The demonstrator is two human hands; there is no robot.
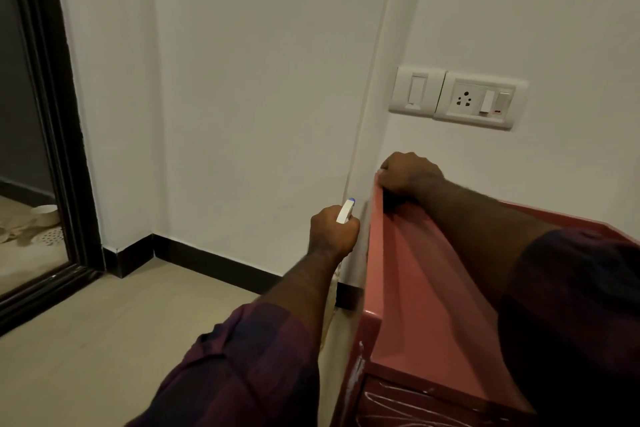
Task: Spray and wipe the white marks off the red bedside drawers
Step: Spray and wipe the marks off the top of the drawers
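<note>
The red bedside drawers (408,295) stand at the lower right against the white wall, with white marks (358,367) on the front left corner and the drawer front below. My left hand (332,232) grips a white spray bottle (345,211) with a blue nozzle tip, held just left of the unit's side, nozzle toward the wall corner. My right hand (408,173) curls over the far left back corner of the unit's top rim, fingers hooked on the edge. No cloth is visible.
A switch and socket plate (460,97) is on the wall above the drawers. A dark door frame (59,135) stands at the left, with a white bucket (46,215) beyond it. Black skirting (214,263) runs along the beige tiled floor (121,322).
</note>
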